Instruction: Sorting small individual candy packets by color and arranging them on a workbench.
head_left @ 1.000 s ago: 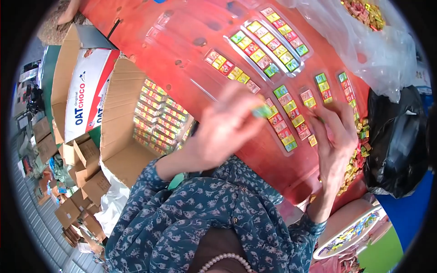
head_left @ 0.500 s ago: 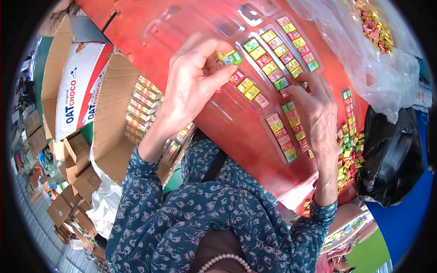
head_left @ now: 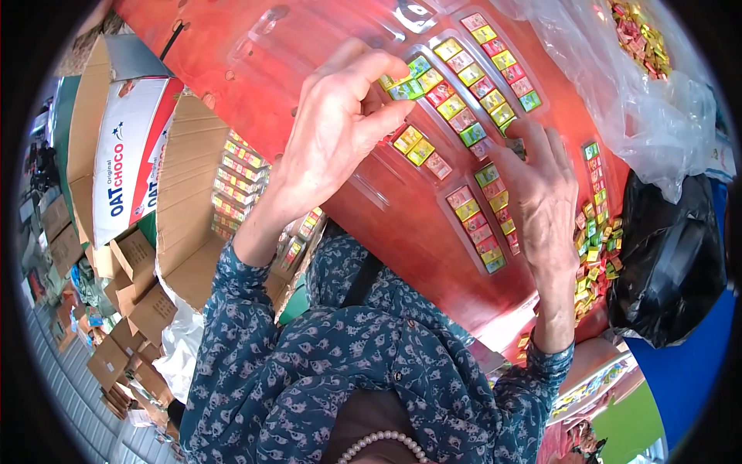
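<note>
At upper centre, the left hand [head_left: 325, 127] pinches a green candy [head_left: 405, 90] between nearly closed fingers, by clear trays [head_left: 467, 96] on the tabletop [head_left: 417, 232]. The right hand [head_left: 542, 182], right of centre, curls; its grip is hidden.

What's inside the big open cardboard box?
Cardboard box: rows of small red, yellow and green pieces visible. Left forearm covers part; anything beneath the visible rows is hidden.

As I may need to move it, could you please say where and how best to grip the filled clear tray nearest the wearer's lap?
Probably by both long edges at its lower end, from the near side: the clear tray is narrow, that end faces bare red table, and another tray sits close by its upper right.
</note>
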